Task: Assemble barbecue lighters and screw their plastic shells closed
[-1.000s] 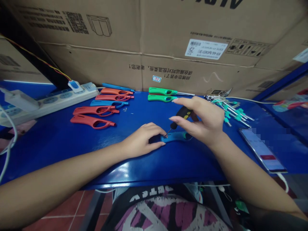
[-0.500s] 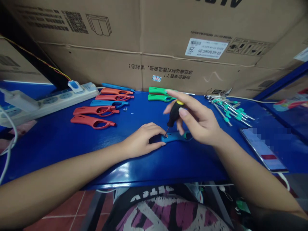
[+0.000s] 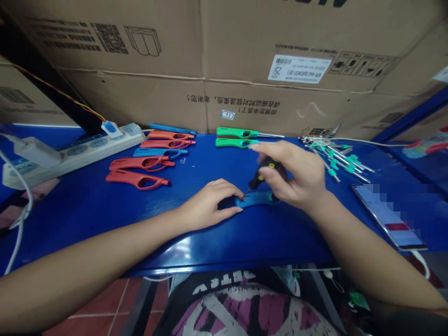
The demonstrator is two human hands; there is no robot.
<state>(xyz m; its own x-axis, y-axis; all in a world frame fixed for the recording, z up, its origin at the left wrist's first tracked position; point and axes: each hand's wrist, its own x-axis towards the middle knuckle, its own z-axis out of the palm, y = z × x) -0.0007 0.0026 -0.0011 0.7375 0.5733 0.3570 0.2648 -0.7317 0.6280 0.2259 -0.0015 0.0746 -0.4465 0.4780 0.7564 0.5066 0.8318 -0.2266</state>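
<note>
A blue lighter casing (image 3: 257,199) lies flat on the blue table in front of me. My left hand (image 3: 213,203) grips its left end between thumb and fingers. In my right hand (image 3: 297,175) is a black and yellow screwdriver (image 3: 258,179), tilted, with its tip down at the casing's left end beside my left fingertips. My right fingers partly hide the handle. Whether a screw sits under the tip is too small to tell.
Red, orange and blue casings (image 3: 138,179) lie at the left by a power strip (image 3: 80,151). Two green lighters (image 3: 233,143) lie at the back. Metal rods with green parts (image 3: 336,161) and a phone (image 3: 388,217) are at the right. Cardboard (image 3: 168,98) stands behind.
The screwdriver handle has tipped over to the right and lower, and my right hand has moved slightly right with it. My left hand stays on the casing. The whole view has shifted slightly.
</note>
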